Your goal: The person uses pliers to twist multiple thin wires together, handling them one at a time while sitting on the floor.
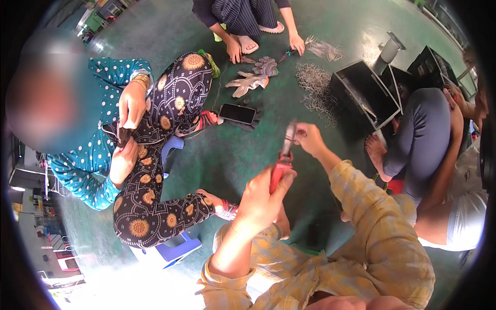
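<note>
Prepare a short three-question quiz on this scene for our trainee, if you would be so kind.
1. True or false: the camera wearer's left grip holds the red-handled metal hand tool.
2. Which lies nearer the black rectangular phone: the pale fabric glove or the loose heap of thin, silvery, metallic-looking pieces?
3. Fill in the colour: the heap rests on a smooth ____ floor.

Key: 1. True. 2. The glove. 3. Green.
</note>
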Motion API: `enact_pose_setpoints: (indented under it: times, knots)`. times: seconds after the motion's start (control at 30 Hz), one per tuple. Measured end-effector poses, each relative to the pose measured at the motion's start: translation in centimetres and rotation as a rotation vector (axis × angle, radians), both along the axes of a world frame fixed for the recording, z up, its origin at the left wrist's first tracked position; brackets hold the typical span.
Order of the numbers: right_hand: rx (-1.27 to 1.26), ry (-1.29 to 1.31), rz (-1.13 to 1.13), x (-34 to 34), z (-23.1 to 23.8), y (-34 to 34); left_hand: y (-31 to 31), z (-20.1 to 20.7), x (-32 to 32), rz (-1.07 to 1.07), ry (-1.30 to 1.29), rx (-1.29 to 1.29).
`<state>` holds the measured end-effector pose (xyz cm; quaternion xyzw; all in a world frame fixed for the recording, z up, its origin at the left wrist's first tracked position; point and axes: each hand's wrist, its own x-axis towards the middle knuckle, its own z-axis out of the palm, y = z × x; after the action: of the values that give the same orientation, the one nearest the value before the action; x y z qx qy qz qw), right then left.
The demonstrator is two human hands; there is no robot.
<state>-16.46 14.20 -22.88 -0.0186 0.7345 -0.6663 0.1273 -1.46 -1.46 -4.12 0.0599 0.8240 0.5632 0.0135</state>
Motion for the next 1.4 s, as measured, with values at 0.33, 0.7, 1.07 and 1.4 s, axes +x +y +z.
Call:
enact_pose_setpoints:
  times: [0.33,0.7,1.07,1.4]
  knots:
    - [0.039,0.427,0.228,5.8,19.9,2.4,-1.4,0.7,1.9,-0.275,-0.382,0.593]
    - [0.170,0.754,0.294,10.6,21.0,4.7,-1.4,1.1,3.6,-0.607,-0.468,0.667]
    - [0.096,0.839,0.333,10.2,20.7,6.0,-0.9,2.2,3.2,-0.682,-0.539,0.685]
    - [0.058,0.820,0.352,10.4,20.7,6.5,-0.4,1.9,3.3,-0.644,-0.514,0.640]
